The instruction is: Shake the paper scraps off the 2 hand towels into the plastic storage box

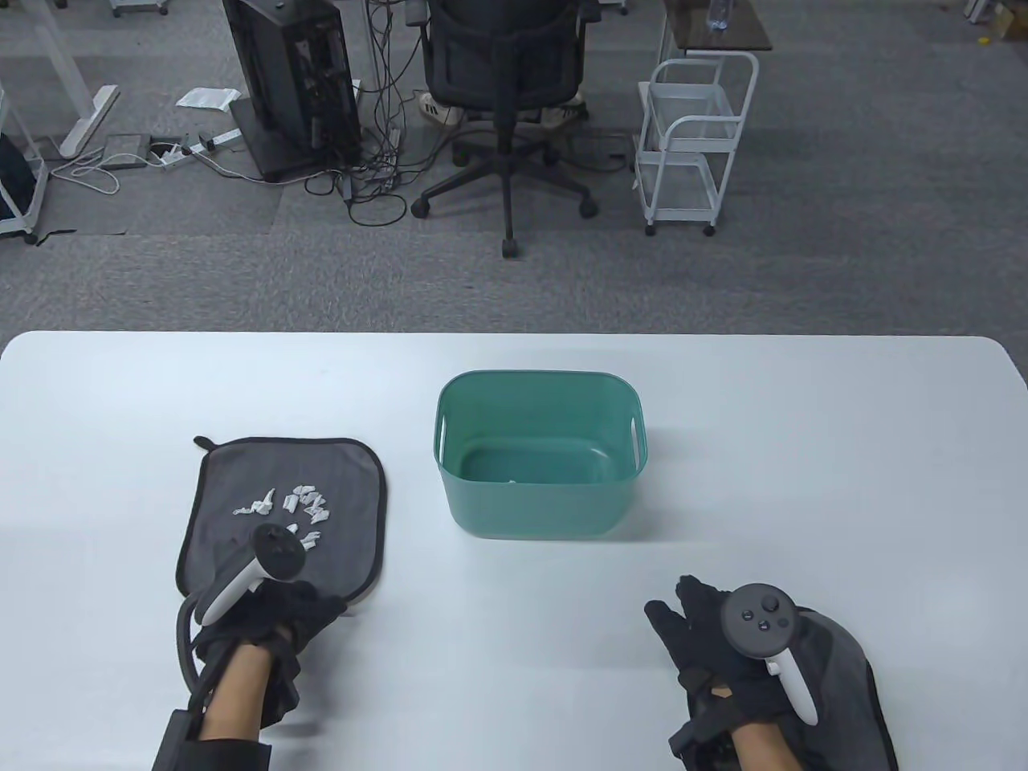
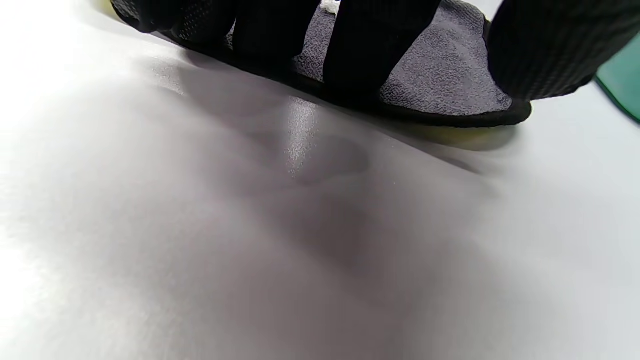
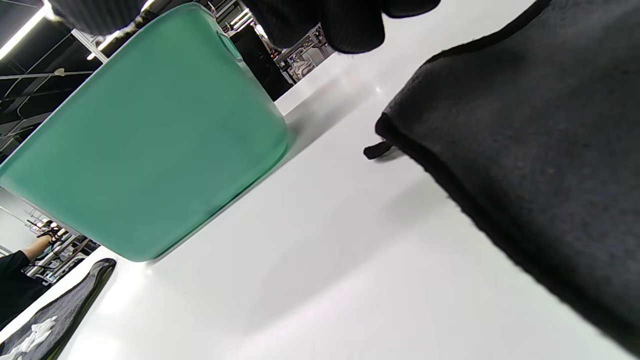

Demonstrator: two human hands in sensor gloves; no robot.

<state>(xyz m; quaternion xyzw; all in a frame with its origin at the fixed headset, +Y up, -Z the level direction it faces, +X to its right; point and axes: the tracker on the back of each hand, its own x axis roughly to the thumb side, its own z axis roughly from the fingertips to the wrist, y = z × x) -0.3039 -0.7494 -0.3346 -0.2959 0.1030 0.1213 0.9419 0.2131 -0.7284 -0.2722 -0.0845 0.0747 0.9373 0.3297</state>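
Observation:
A grey hand towel lies flat on the left of the white table, with several white paper scraps on its middle. My left hand is at its near edge. In the left wrist view its fingers come down onto the towel's hem, the thumb standing apart at the right. The green plastic storage box stands mid-table, with one tiny white speck on its floor. My right hand hovers with fingers spread, holding nothing. The second grey towel lies beside and under that wrist, with no scraps showing.
Beyond the table's far edge are carpet, an office chair, a white wire trolley and a computer case with cables. In the right wrist view the box is close on the left and the second towel on the right.

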